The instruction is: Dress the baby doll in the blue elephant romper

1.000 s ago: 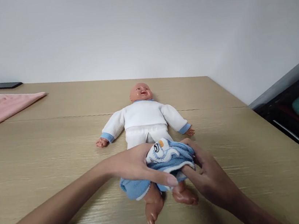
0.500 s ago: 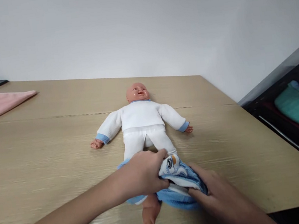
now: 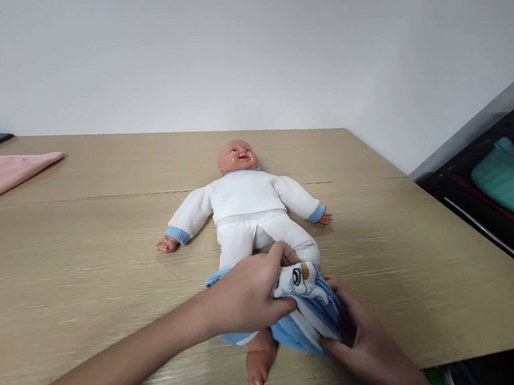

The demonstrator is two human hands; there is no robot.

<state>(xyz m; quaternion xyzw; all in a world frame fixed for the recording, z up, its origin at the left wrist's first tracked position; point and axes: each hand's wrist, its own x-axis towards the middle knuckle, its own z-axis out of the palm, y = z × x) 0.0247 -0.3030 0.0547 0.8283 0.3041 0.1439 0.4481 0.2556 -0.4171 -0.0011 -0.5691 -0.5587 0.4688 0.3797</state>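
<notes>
Blue garment [image 3: 303,328] sits bunched around the doll's [image 3: 245,197] shins on the wooden table [image 3: 78,241]. It is lower than a second ago: more of the white trouser legs shows, and only one bare foot [image 3: 259,369] pokes out where two did. The left hand [image 3: 246,295] is closed on its upper edge, and the right hand [image 3: 364,342] pinches its near side.

Baby doll [image 3: 246,203] lying supine on the table [image 3: 80,253], head toward the far wall, arms spread left and right. It wears a white top with blue cuffs and white leggings. A blue fleece garment [image 3: 304,338] (embroidered cartoon face uppermost, white lining showing) is bunched around its lower legs. One bare foot [image 3: 257,372] protrudes near the table's near edge.
</notes>
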